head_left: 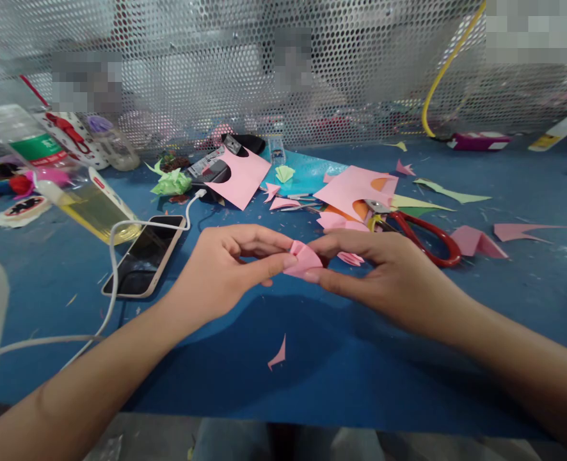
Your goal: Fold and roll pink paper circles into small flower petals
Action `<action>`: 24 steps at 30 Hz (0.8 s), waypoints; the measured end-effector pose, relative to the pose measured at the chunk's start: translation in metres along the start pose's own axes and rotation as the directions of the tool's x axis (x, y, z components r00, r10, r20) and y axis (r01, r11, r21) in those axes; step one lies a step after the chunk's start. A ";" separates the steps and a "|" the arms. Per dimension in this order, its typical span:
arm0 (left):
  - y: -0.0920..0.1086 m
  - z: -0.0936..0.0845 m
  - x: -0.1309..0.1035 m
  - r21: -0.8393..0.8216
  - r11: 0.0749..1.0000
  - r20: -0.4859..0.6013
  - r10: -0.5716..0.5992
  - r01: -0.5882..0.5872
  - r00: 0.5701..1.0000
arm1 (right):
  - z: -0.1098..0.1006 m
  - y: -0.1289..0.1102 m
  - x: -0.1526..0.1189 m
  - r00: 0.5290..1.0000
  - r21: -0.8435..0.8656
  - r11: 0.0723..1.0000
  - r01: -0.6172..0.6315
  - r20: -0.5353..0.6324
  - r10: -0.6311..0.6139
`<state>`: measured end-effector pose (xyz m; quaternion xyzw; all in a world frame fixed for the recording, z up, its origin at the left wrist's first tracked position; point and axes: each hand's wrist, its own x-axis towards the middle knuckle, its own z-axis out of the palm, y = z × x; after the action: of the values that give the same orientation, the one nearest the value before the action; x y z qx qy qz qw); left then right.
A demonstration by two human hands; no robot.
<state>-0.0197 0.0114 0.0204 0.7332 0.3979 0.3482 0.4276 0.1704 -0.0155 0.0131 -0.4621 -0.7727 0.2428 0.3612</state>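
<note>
A small folded piece of pink paper [304, 258] is pinched between both hands above the blue table. My left hand [235, 266] grips its left side with thumb and fingers. On its right side, my right hand [377, 272] holds the edge between thumb and forefinger. Just beyond the hands lie pink sheets with curved cutouts [353, 189] and scissors with red handles [427, 240]. A thin pink scrap [278, 354] rests on the table nearer to me.
At the left are a phone [144, 259], a white cable [114, 256] and a bottle of yellowish liquid [91, 205]. Crumpled green paper [174, 182] and a blue sheet [307, 171] lie farther back, before a perforated metal screen [360, 77].
</note>
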 end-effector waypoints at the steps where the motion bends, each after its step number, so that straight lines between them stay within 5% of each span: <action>1: 0.000 0.000 0.000 0.014 0.999 -0.038 0.038 -0.038 0.999 | 0.000 -0.001 0.000 1.000 -0.007 1.000 -0.001 -0.011 0.001; 4: -0.002 0.002 -0.001 0.153 0.968 -0.120 0.220 -0.201 0.968 | 0.001 -0.002 -0.002 0.998 -0.031 1.000 -0.005 -0.057 0.003; 9: -0.005 0.006 -0.005 0.341 0.836 -0.063 0.477 -0.431 0.876 | 0.004 0.001 -0.006 0.984 -0.130 0.981 0.141 -0.091 -0.154; 20: -0.003 0.010 -0.005 0.445 0.746 -0.061 0.577 -0.495 0.814 | 0.008 0.001 -0.006 0.968 -0.201 0.962 0.185 -0.130 -0.213; 24: -0.002 0.011 -0.006 0.403 0.772 -0.047 0.553 -0.491 0.832 | 0.008 0.001 -0.006 0.969 -0.208 0.963 0.173 -0.137 -0.204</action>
<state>-0.0138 0.0030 0.0129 0.8515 0.2706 0.4294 0.1318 0.1667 -0.0209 0.0057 -0.4370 -0.8024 0.0936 0.3955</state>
